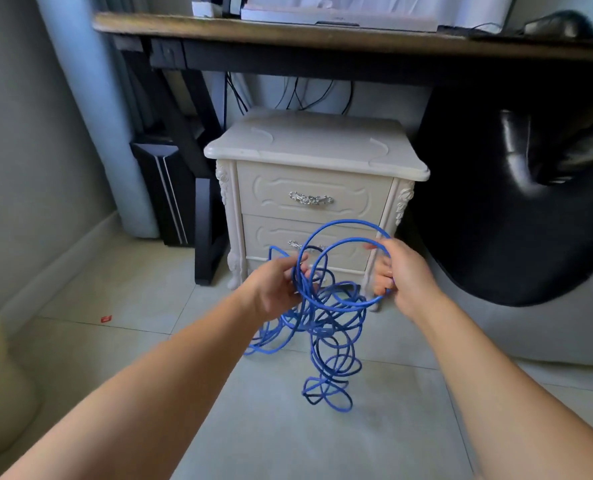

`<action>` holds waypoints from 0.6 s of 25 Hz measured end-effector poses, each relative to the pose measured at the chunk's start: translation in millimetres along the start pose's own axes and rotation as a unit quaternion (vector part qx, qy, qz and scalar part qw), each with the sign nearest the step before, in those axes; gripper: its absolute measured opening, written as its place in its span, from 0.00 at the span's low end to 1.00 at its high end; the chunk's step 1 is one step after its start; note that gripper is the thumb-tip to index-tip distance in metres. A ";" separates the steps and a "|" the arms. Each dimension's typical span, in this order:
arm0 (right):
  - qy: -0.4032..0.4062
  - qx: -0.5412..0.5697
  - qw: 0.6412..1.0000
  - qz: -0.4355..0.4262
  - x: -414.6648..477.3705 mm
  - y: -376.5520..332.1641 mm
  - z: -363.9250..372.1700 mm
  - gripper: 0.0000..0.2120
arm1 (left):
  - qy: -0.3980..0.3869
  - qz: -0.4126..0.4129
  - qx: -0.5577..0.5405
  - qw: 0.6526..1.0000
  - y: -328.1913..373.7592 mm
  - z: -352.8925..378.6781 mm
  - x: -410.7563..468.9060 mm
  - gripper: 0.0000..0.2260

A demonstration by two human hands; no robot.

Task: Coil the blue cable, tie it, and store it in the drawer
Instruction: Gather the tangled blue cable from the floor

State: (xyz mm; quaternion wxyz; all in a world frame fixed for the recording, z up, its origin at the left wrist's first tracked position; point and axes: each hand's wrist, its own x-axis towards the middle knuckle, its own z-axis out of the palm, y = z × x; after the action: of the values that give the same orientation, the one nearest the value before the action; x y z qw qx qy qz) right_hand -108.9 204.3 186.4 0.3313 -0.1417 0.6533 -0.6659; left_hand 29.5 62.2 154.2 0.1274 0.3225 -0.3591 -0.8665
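I can see a wooden desk (288,32) up top, a black striped box (163,188) under it, red scrap (106,319) on the tiles (97,358).

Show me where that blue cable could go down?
The flat top of the cream nightstand is bare. So are the pale floor tiles left of it, save a small red scrap. Before its drawers the blue cable hangs tangled.

Bare left grip (274,289), bare right grip (406,275), both forearms (170,375) uncovered as far as they show
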 end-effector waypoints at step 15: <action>-0.051 -0.020 0.992 0.112 13.3 7.9 3.9 0.19 | -0.085 0.069 0.048 0.993 18.6 -24.0 5.4 0.09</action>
State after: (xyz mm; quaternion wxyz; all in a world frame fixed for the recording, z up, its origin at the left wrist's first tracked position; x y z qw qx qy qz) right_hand -114.3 193.5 175.9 0.4336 -0.1083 0.6607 -0.6031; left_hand 40.7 33.6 151.9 0.1401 0.2278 -0.4311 -0.8618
